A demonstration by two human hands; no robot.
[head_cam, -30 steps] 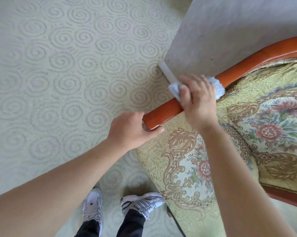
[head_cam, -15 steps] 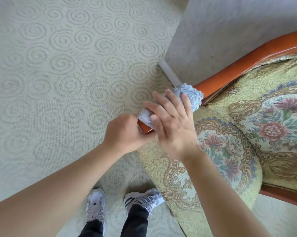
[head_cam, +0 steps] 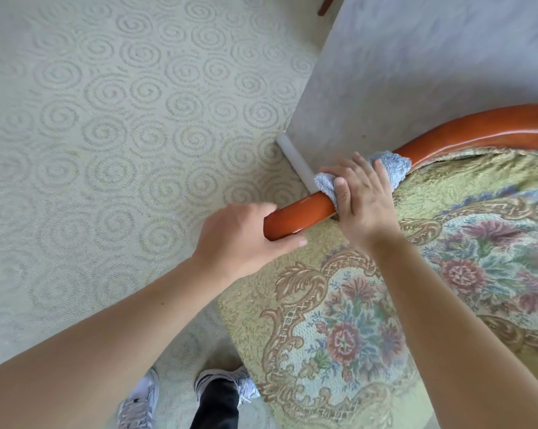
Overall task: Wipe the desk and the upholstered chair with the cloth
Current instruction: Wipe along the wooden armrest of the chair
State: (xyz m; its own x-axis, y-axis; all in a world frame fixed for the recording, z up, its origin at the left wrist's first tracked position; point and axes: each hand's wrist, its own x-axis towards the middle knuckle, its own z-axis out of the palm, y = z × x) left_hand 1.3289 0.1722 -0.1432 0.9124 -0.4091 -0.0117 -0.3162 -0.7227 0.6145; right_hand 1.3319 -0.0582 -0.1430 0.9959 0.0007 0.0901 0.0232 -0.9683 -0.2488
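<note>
An upholstered chair with a floral, gold-green seat (head_cam: pixel 338 320) fills the lower right. Its glossy reddish wooden armrest (head_cam: pixel 304 213) curves from the middle toward the upper right. My left hand (head_cam: pixel 239 239) grips the near end of that armrest. My right hand (head_cam: pixel 363 199) presses a fluffy light-blue cloth (head_cam: pixel 391 168) around the armrest just beyond the left hand. Part of the cloth is hidden under the fingers. No desk is in view.
A pale carpet with spiral patterns (head_cam: pixel 122 150) covers the floor on the left. A grey wall (head_cam: pixel 416 72) with a white baseboard (head_cam: pixel 295 162) stands right behind the armrest. My feet in white sneakers (head_cam: pixel 230 385) stand by the chair's front corner.
My right hand slid the cloth down to the armrest's near end, then back up along it away from my left hand. The left hand kept its grip.
</note>
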